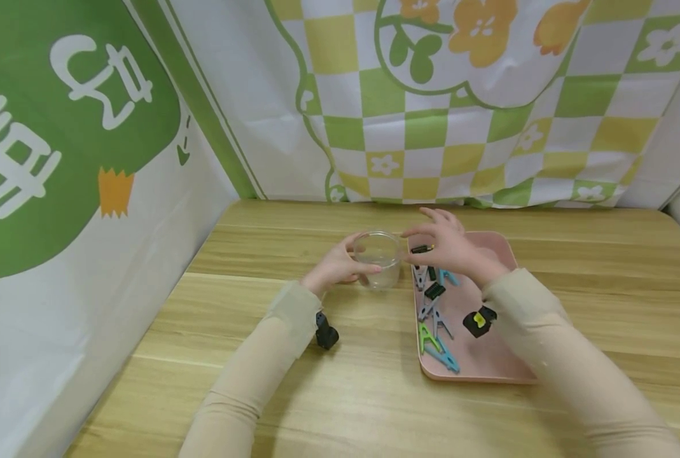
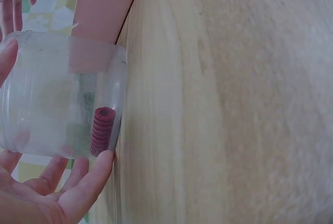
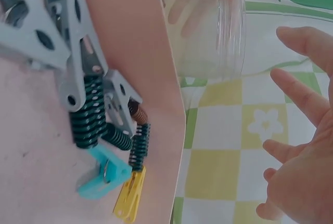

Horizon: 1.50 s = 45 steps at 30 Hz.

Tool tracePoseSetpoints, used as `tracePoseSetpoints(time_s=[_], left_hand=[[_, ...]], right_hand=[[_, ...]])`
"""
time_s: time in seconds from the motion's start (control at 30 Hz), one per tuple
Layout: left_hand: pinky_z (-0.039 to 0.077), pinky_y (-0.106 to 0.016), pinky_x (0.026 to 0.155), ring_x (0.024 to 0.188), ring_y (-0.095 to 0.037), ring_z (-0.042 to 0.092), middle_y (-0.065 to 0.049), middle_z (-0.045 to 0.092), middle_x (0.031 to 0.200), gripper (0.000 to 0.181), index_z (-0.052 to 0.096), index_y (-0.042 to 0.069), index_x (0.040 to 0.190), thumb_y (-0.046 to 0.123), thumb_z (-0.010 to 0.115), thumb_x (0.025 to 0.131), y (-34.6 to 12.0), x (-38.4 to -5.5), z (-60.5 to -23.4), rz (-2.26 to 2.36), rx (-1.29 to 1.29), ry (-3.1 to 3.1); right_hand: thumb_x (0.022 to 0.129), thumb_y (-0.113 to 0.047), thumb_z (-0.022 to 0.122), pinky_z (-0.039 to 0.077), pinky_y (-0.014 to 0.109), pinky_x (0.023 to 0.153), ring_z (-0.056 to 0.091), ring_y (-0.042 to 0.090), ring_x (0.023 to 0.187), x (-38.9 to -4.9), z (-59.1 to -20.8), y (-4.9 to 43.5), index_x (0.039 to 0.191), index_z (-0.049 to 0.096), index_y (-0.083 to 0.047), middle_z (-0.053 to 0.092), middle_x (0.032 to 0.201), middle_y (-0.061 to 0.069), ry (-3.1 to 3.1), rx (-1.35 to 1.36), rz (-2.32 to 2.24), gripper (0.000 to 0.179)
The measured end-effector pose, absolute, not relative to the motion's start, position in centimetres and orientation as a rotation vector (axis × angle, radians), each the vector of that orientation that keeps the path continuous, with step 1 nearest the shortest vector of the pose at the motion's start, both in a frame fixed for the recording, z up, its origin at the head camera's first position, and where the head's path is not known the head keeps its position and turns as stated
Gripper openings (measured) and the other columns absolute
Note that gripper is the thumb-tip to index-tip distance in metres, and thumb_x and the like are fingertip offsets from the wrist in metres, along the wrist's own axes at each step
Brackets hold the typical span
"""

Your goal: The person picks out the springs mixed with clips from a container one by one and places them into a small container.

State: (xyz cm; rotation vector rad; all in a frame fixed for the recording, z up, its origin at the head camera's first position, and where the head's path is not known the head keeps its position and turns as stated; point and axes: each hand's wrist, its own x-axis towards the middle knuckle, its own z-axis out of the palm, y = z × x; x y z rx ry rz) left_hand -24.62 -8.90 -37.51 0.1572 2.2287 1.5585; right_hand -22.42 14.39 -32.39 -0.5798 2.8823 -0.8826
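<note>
A clear plastic jar (image 1: 378,270) stands upright on the table, mouth up. My left hand (image 1: 342,262) grips it from the left, its thumb on the near side close to the rim. Through the wall in the left wrist view, a red coil spring (image 2: 102,131) shows at the jar's bottom. My right hand (image 1: 444,245), fingers spread and holding nothing, hovers over the left edge of a pink tray (image 1: 497,356), its fingertips close to the jar's rim. In the tray lie grey clothespins (image 3: 78,31), dark green springs (image 3: 88,112), a blue clothespin (image 3: 105,174) and a yellow clothespin (image 3: 130,195).
A lime green clothespin (image 1: 427,337) and another blue clothespin (image 1: 444,357) lie at the tray's near left corner. Wrist cameras are strapped to both arms. A checked cloth (image 1: 420,152) hangs behind the wooden table (image 1: 340,401), and a green-and-white cloth (image 1: 139,254) hangs at the left.
</note>
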Motion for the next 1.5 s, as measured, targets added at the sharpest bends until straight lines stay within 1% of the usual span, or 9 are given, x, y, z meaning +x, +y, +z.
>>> tracePoseSetpoints(time_s=[0.27,0.37,0.47,0.63,0.83,0.93,1.13,1.3,1.5], left_hand=[[0.051,-0.030,0.077,0.086,-0.019,0.063,-0.011,0.035,0.146,0.091,0.027,0.029,0.149,0.017,0.081,0.076,-8.9,-24.7,-37.5,1.560,0.163,2.236],[0.051,-0.030,0.076,0.083,-0.020,0.064,-0.011,0.035,0.146,0.092,0.027,0.029,0.149,0.017,0.080,0.076,-8.9,-24.7,-37.5,1.562,0.167,2.238],[0.052,-0.030,0.077,0.083,-0.019,0.064,-0.011,0.035,0.146,0.092,0.026,0.028,0.150,0.018,0.081,0.076,-8.9,-24.7,-37.6,1.561,0.168,2.241],[0.052,-0.031,0.077,0.081,-0.021,0.066,-0.011,0.036,0.146,0.093,0.026,0.027,0.150,0.018,0.081,0.075,-8.9,-24.7,-37.7,1.556,0.162,2.244],[0.052,-0.032,0.078,0.080,-0.021,0.066,-0.010,0.036,0.146,0.092,0.027,0.029,0.149,0.018,0.081,0.075,-8.8,-24.6,-37.6,1.559,0.155,2.242],[0.052,-0.033,0.081,0.081,-0.022,0.067,-0.010,0.035,0.146,0.092,0.026,0.029,0.149,0.019,0.081,0.076,-8.8,-24.6,-37.6,1.551,0.156,2.245],[0.052,-0.035,0.083,0.082,-0.022,0.067,-0.010,0.035,0.146,0.092,0.026,0.029,0.149,0.020,0.081,0.076,-8.9,-24.7,-37.6,1.547,0.161,2.248],[0.052,-0.033,0.081,0.079,-0.020,0.067,-0.010,0.036,0.146,0.091,0.027,0.029,0.149,0.020,0.080,0.076,-8.9,-24.7,-37.7,1.547,0.167,2.247],[0.052,-0.033,0.081,0.079,-0.019,0.066,-0.009,0.035,0.146,0.091,0.026,0.029,0.149,0.020,0.080,0.077,-9.0,-24.7,-37.7,1.553,0.172,2.246]], right_hand=[[0.084,-0.029,0.071,0.001,0.068,0.107,0.000,0.047,0.141,-22.0,-32.6,15.8,0.125,0.062,-0.013,0.011,0.157,0.018,2.862,-0.547,-0.904,0.045],[0.085,-0.030,0.070,0.003,0.071,0.105,-0.003,0.047,0.141,-21.8,-32.6,16.4,0.127,0.061,-0.014,0.009,0.158,0.017,2.834,-0.524,-0.928,0.045],[0.086,-0.031,0.069,0.007,0.072,0.103,-0.004,0.047,0.141,-21.6,-32.7,17.0,0.128,0.059,-0.011,0.007,0.158,0.018,2.815,-0.515,-0.950,0.047],[0.087,-0.034,0.068,0.011,0.072,0.102,-0.004,0.049,0.140,-21.2,-33.1,17.9,0.128,0.059,-0.008,0.007,0.157,0.020,2.790,-0.518,-0.985,0.049],[0.085,-0.023,0.070,0.009,0.072,0.101,-0.001,0.052,0.138,-21.0,-34.0,19.1,0.124,0.061,-0.007,0.012,0.156,0.021,2.777,-0.551,-1.016,0.042],[0.085,-0.025,0.071,0.009,0.073,0.101,0.000,0.053,0.137,-20.9,-34.5,19.5,0.121,0.063,-0.007,0.013,0.155,0.023,2.776,-0.554,-1.029,0.042],[0.083,-0.027,0.073,0.012,0.073,0.100,0.000,0.055,0.136,-20.7,-35.5,20.1,0.119,0.064,-0.006,0.014,0.154,0.025,2.755,-0.510,-1.056,0.043],[0.082,-0.024,0.074,0.009,0.074,0.100,0.002,0.056,0.136,-20.8,-36.2,20.5,0.120,0.064,-0.007,0.016,0.153,0.026,2.752,-0.513,-1.049,0.043],[0.080,-0.021,0.075,0.006,0.072,0.101,0.001,0.056,0.136,-20.7,-37.0,20.9,0.112,0.068,-0.007,0.018,0.152,0.027,2.755,-0.532,-1.029,0.035]])
